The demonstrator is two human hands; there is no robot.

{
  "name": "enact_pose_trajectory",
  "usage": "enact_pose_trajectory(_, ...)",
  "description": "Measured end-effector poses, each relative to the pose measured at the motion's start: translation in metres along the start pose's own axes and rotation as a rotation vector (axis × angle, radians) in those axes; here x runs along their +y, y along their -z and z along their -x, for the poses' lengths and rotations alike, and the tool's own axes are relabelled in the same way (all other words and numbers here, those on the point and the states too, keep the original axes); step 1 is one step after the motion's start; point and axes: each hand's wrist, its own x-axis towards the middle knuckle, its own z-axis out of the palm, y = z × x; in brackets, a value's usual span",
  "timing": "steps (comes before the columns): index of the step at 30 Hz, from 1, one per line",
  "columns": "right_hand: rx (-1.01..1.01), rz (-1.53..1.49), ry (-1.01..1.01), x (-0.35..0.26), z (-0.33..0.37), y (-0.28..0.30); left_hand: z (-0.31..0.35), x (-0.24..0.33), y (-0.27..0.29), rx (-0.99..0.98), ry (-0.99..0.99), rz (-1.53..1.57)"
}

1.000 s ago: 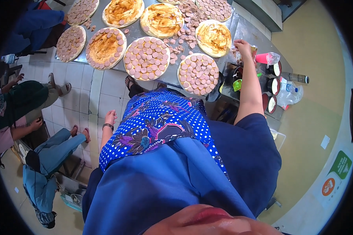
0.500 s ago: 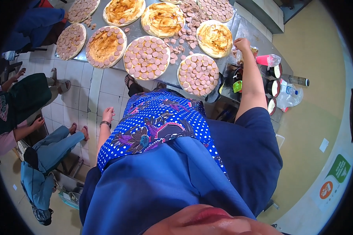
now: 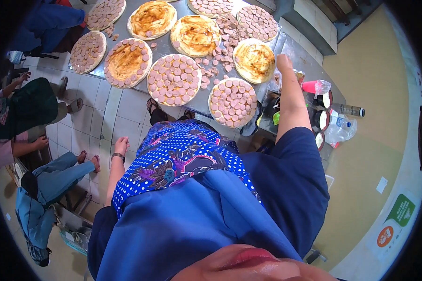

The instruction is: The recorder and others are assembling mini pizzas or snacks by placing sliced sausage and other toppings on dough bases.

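Several round pizza bases lie on a metal table, some covered with pink sausage slices, others mostly bare with brown-red sauce. My right hand (image 3: 283, 62) is closed at the right edge of a sauced pizza base (image 3: 253, 61); what its fingers hold, if anything, is hidden. Nearest to me are two pizzas with sausage slices, one pizza (image 3: 233, 102) at the right and another pizza (image 3: 174, 80) left of it. A heap of sausage slices (image 3: 228, 35) lies between the bases. My left hand (image 3: 121, 145) hangs beside my apron (image 3: 183, 154), fingers curled, with nothing seen in it.
Right of my arm stand a pink cup (image 3: 309, 86), dark round tubs (image 3: 321, 120) with white contents, a plastic bottle (image 3: 343, 122) and a dark cylinder (image 3: 351, 110). At the left are people, one in a dark green top (image 3: 30, 107) and one in blue trousers (image 3: 63, 173).
The table and pizzas sit slightly lower in the picture. My right hand remains by the sauced base's right edge; my left hand still hangs at my side.
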Motion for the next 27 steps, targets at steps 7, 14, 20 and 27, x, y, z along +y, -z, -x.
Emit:
enact_pose_trajectory(7, -0.629, 0.128, -0.076, 0.068, -0.003, 0.005, 0.004, 0.001, 0.0, -0.015, -0.062, 0.016)
enact_pose_trajectory(14, -0.754, -0.149, -0.223, 0.017, 0.022, 0.033, 0.001, -0.026, -0.009, -0.002, -0.002, 0.054)
enact_pose_trajectory(20, -0.631, -0.084, 0.027, 0.075, 0.027, -0.01, 0.008, 0.018, -0.016, -0.038, -0.047, -0.018)
enact_pose_trajectory(27, -0.427, -0.09, -0.054, 0.03, 0.049, 0.008, 0.007, 0.008, -0.02, -0.042, -0.029, 0.001)
